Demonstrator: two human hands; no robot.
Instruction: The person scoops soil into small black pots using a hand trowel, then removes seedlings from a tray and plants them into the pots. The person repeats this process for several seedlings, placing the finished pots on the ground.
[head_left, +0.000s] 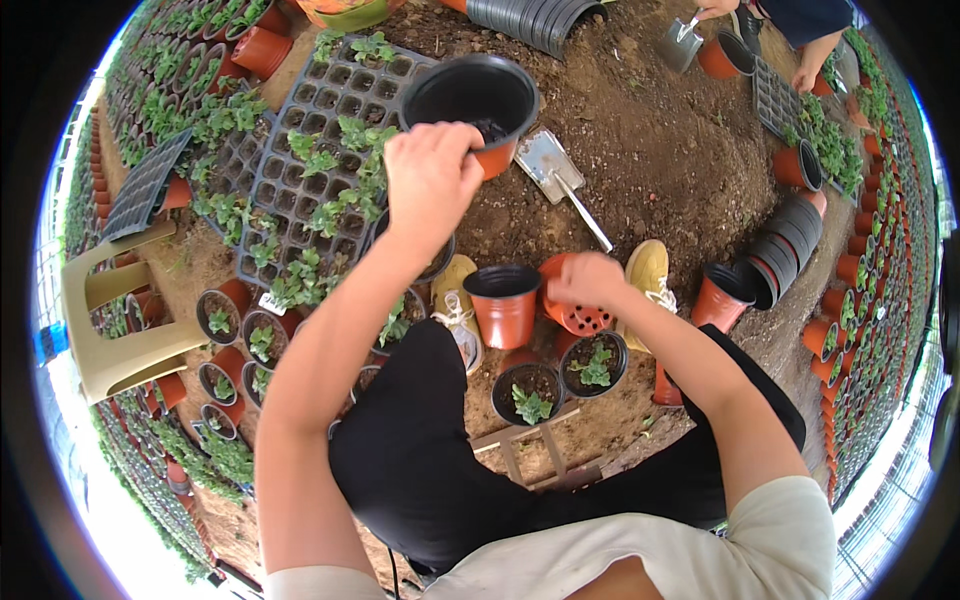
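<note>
My left hand grips the near rim of a black-lined terracotta-coloured plastic pot, which has a little dark matter at its bottom. My right hand, slightly blurred, is over a tipped pot whose holed base shows; whether the fingers grip it is unclear. Just left of that one, an upright pot stands between my shoes. A metal hand shovel lies on the heaped soil. Beside my left hand, a black seedling tray holds leafy seedlings in some cells.
Potted seedlings stand near my feet. A pile of nested pots lies at the right, another black stack at the top. At the left is a beige plastic stool on its side. Another person's hand is at the upper right.
</note>
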